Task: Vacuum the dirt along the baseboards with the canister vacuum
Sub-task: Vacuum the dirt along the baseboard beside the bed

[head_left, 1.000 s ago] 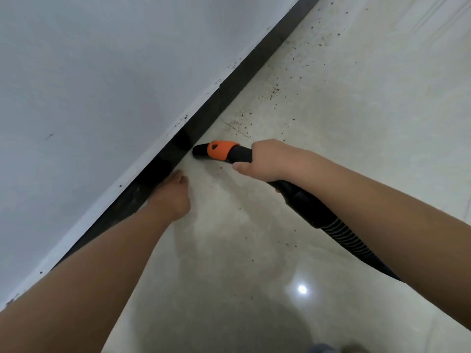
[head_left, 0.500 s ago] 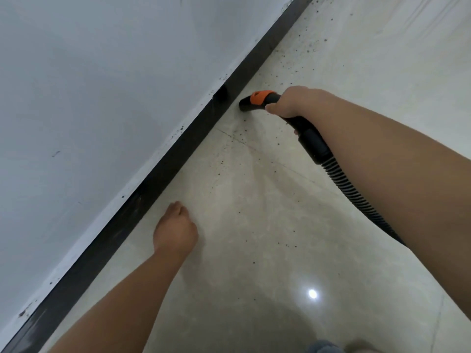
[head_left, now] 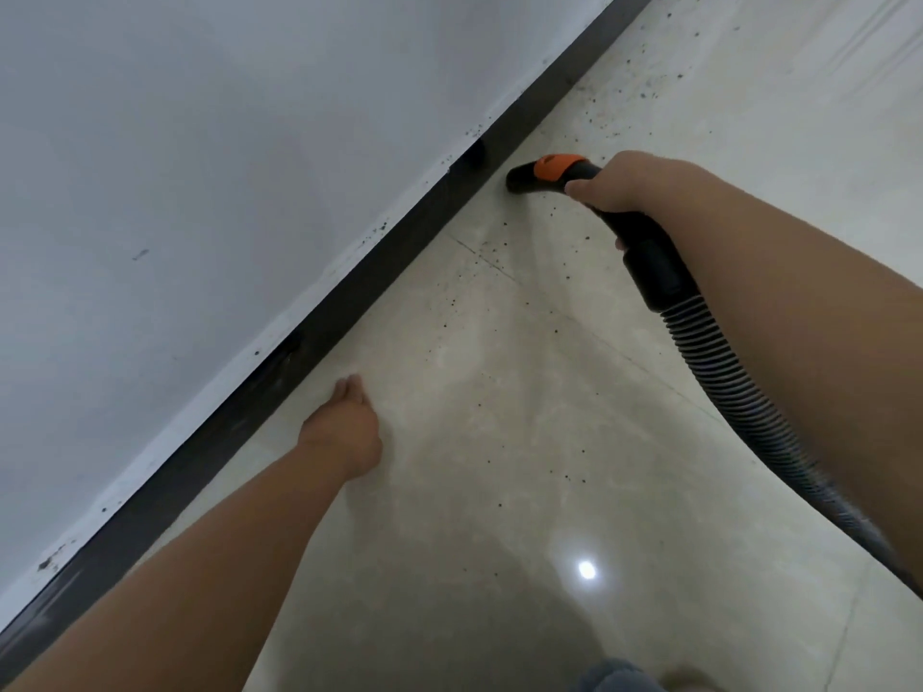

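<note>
We locate the vacuum nozzle (head_left: 524, 178) low over the tiled floor (head_left: 499, 467), just beside the dark baseboard (head_left: 349, 302), its black mouth turned toward the seam where baseboard meets floor; we judge this angle is chosen so that suction reaches the grit lodged along that edge; whether the mouth touches the tile we cannot tell. The nozzle is short and black, with an orange collar (head_left: 554, 167) behind the tip; behind that runs a curved black handle tube, then a smooth black cuff (head_left: 654, 272), then the ribbed grey-black hose (head_left: 739, 392), which trails back toward the lower right and out of view; the canister itself is not visible.

Our right hand (head_left: 617, 184) wraps the handle tube just behind the orange collar, fingers curled round it; a grip this far forward gives, in our judgement, close control of the tip along the wall line.

Our left hand (head_left: 349, 427) lies on the floor near the baseboard, well behind the nozzle, fingers straight and pressed together; we take it as a brace for a low, leaning posture.

Dark dirt specks (head_left: 614, 107) lie thickest ahead of the nozzle along the baseboard; sparser specks dot the tile beside and behind it; a few marks sit on the white wall (head_left: 200, 142) just above the baseboard; a ceiling light glints off the tile.
</note>
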